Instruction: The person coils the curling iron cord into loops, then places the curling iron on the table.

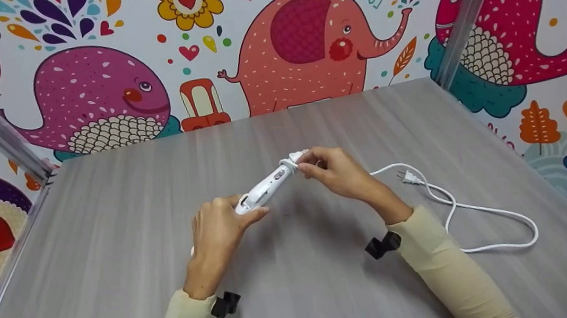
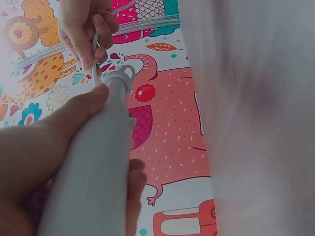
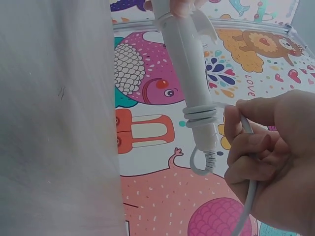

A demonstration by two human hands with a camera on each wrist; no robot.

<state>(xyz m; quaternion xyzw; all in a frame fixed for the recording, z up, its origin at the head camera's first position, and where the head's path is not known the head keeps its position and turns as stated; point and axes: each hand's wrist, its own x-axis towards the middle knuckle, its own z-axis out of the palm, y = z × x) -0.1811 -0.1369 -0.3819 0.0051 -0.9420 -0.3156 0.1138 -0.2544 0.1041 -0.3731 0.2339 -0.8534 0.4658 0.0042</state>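
Observation:
A white curling iron (image 1: 264, 189) is held in the air, tilted, its handle end towards the upper right. My left hand (image 1: 215, 236) grips it around the body and hides its lower part. In the right wrist view, a power cord (image 3: 250, 196) comes out of the handle end and is looped around the handle (image 3: 189, 73) in a couple of turns. My right hand (image 1: 341, 173) pinches this cord between thumb and fingers, beside the handle end. The rest of the cord runs across the palm.
The loose cord lies in a loop on the right of the grey wood-grain table (image 1: 113, 253). Its two-prong plug (image 1: 411, 177) is near that loop. Cartoon-printed walls (image 1: 110, 93) and metal posts border the table at the back and sides.

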